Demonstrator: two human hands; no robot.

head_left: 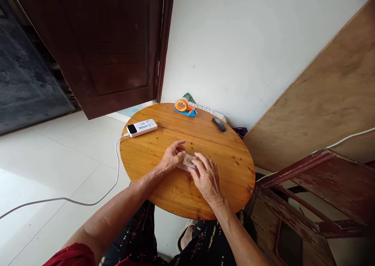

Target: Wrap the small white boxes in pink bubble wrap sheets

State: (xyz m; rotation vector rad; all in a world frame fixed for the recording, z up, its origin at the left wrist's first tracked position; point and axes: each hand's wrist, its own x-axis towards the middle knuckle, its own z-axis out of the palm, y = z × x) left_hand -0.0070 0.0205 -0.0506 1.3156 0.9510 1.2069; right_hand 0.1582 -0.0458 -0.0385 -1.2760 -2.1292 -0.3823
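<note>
Near the middle of the round wooden table (231,168), a small, pale packet (190,161) is between the left hand (173,156) and the right hand (207,178), and the fingers of both are bent and a little apart at its edges, but I cannot tell how tightly they hold it. At the left, a white power bank (142,127) with a white cord (66,199) has blue writing too small to read. Farther back, near an orange and blue tape holder (185,107), a white strip (209,110) has tiny marks I cannot read.
</note>
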